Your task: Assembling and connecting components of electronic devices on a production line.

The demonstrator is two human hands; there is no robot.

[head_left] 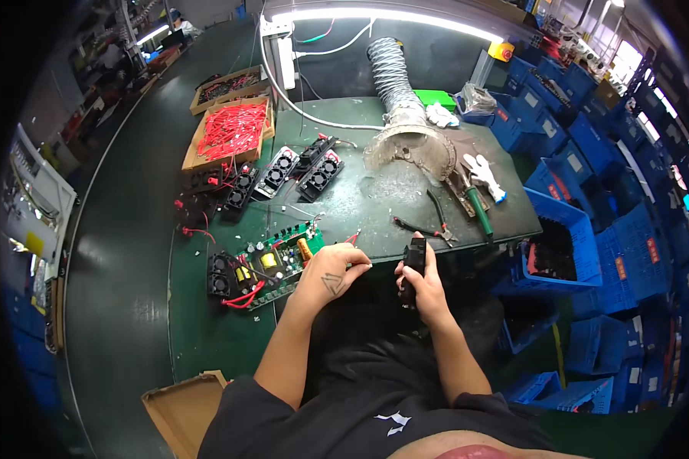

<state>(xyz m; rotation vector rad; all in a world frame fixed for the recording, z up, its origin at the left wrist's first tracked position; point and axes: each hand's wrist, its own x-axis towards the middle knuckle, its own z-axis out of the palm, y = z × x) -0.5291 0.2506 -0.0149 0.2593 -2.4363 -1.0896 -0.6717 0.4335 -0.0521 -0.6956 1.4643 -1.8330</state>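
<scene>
My left hand [331, 273] is closed in a pinch at the right end of a green circuit board [288, 260]; a tiny pale tip shows at the fingertips, too small to name. My right hand [427, 287] is wrapped round a black handheld tool [416, 260], held upright just off the bench's front edge; its exact kind is unclear. The board carries yellow and copper-coloured parts. At its left end sits a black fan unit [220, 277] with thick red wires [246, 297]. Pliers [439, 222] with red-and-black handles lie beyond my right hand.
Several black fan units [278, 172] lie behind the board. A carton of red leads [233, 131] stands at the back left. A silver duct [395, 80] ends in a hood; a green-handled tool [478, 212] and white glove [482, 176] lie beside it. Blue crates [589, 260] fill the right.
</scene>
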